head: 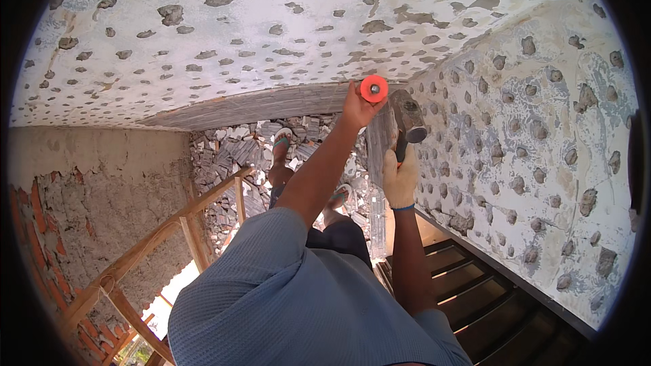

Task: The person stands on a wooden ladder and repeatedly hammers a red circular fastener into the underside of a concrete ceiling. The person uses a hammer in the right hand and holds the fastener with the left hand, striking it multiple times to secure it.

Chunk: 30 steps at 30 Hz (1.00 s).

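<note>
My bare left hand grips a chisel seen end-on, with a round orange hand guard and a metal striking end at its middle. Its far end is hidden; I cannot tell whether it touches the wall. Just right of it, the worn steel head of a club hammer is raised near the wall corner. My right hand, in a pale knitted glove, is closed around the hammer's dark handle below the head. Ahead stands a white plastered wall pitted with many chipped hollows.
Broken tile and plaster rubble covers the floor around my sandalled feet. A wooden railing runs at the left, before a rough wall with exposed brick. A pitted wall and dark slatted metalwork lie at the right.
</note>
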Tool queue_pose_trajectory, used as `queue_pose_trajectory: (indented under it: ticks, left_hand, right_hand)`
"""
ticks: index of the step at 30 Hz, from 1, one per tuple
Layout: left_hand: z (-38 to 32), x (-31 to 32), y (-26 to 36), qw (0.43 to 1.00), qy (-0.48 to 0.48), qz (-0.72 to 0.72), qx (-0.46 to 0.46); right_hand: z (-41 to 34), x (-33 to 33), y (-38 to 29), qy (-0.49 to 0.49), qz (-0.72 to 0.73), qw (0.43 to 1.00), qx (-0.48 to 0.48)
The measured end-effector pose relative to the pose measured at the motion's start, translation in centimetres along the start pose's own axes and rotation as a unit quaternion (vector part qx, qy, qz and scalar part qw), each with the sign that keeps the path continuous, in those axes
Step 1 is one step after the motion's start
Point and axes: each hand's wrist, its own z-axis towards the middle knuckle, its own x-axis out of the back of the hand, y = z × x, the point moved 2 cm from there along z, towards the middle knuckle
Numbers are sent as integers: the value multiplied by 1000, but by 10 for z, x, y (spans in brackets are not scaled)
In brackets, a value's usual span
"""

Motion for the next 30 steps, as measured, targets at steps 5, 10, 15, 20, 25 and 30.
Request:
queue_pose_trajectory:
  ticks: [5,10,15,20,25,30]
  left_hand:
    - [-2,-1,-6,998,-29,-46,-26]
    - [-1,-13,1,994,4,-88,-72]
    - [-3,-9,6,992,-14,-94,-88]
    - [3,-5,14,990,-28,-110,-83]
    - [2,-9,10,991,-40,-91,-85]
    - [8,-10,4,995,-14,-70,-73]
  right_hand:
    - [38,-26,17,-64,-126,990,-2]
    - [34,-27,26,-21,62,988,-141]
    - [44,-31,12,-30,-113,993,-34]
    - [39,-25,0,-39,71,983,-162]
    - [44,-27,-13,63,-40,997,12]
    - [62,-33,-8,-58,-130,988,-60]
